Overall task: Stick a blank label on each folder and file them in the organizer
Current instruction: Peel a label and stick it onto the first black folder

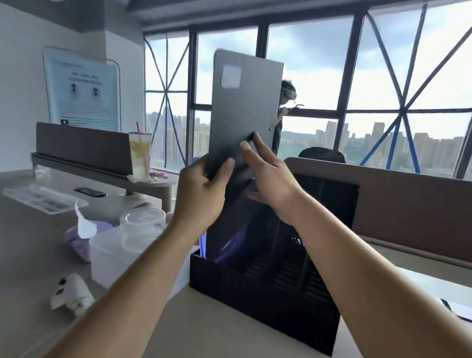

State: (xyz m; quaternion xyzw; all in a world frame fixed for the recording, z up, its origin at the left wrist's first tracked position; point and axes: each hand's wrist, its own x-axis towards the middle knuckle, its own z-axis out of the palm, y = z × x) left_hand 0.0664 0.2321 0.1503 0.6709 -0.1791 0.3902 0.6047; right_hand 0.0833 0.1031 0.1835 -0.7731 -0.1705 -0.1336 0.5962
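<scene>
The labelled folder (242,116) is held upright over the organizer's (268,306) left end, its lower left edge gripped by the left hand (199,192), its face touched by straightened fingers of the right hand (269,182). If lowered tilted, a divider (306,260) could be struck.

Head-worn camera looks forward, perhaps slightly down, close over the organizer (262,311) toward the windows (305,70)

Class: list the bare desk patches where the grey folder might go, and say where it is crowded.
Free for the grey folder: the beige desk in front of the black mesh organizer; a strip right of it, up to the white paper. Crowded: left of the organizer: white plastic box, clear round tub, white controller.
</scene>
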